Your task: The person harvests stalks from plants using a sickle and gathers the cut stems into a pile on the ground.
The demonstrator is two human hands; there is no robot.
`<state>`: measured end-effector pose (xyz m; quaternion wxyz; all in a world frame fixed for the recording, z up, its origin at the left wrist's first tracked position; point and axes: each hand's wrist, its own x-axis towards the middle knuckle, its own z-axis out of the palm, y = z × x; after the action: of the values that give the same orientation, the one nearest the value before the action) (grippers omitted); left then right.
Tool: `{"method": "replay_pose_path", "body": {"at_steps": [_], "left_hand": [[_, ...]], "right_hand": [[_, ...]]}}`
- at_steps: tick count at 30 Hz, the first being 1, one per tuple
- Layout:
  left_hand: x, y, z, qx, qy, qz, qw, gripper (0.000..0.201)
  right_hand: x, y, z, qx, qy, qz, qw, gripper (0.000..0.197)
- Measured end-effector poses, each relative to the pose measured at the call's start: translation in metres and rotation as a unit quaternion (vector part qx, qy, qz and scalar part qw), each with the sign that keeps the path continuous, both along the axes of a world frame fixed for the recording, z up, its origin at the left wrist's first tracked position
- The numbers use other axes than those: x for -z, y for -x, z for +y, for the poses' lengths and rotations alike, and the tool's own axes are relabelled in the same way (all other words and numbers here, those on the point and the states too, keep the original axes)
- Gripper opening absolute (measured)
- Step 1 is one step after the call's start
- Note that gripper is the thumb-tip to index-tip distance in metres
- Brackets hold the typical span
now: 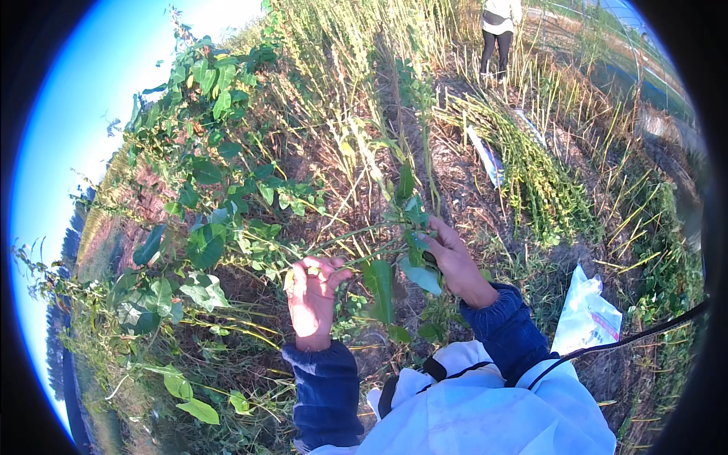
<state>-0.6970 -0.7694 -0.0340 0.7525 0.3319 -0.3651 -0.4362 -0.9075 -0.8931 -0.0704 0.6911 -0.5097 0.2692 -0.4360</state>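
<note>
My right hand (455,265) closes its thumb and fingers round a leafy green stem (413,182). Broad green leaves (379,290) hang just left of that hand. To the left, my left hand (312,296) has its palm turned up and its fingers curled in. Thin green stems run between the two hands, and something small and yellowish shows at the left fingertips, too small to name. Both forearms are in dark blue sleeves.
A broad-leaved vine (205,171) stands at the left. Tall dry stalks (334,68) rise ahead. Cut green stalks (538,167) lie in a pile at the right, near a white bag (585,315). A person (498,34) stands far off. A black strap (644,334) crosses the lower right.
</note>
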Motion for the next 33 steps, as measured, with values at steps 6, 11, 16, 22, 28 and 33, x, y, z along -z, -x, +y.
{"method": "replay_pose_path", "body": {"at_steps": [6, 11, 16, 22, 28, 33], "left_hand": [[0.021, -0.012, 0.000, 0.074, 0.045, 0.032, 0.996, 0.039], [0.025, -0.012, 0.018, 0.246, 0.076, -0.069, 0.964, 0.047], [0.042, -0.048, 0.031, 0.113, -0.043, -0.072, 0.990, 0.038], [0.048, -0.021, -0.006, -0.047, -0.163, -0.156, 0.973, 0.028], [0.030, 0.059, -0.044, -0.016, -0.146, -0.030, 0.989, 0.032], [0.025, 0.066, -0.056, -0.019, -0.150, -0.035, 0.988, 0.029]], "right_hand": [[-0.034, 0.004, 0.015, -0.064, -0.018, -0.062, 0.996, 0.029], [-0.025, -0.001, 0.002, -0.030, -0.063, -0.090, 0.994, 0.037], [-0.016, 0.001, -0.008, 0.009, -0.062, -0.121, 0.991, 0.034], [-0.016, -0.023, -0.005, -0.008, -0.038, -0.118, 0.992, 0.026], [-0.028, -0.036, 0.015, 0.017, 0.064, -0.085, 0.994, 0.034], [-0.015, -0.049, 0.006, 0.074, 0.089, -0.082, 0.990, 0.026]]}}
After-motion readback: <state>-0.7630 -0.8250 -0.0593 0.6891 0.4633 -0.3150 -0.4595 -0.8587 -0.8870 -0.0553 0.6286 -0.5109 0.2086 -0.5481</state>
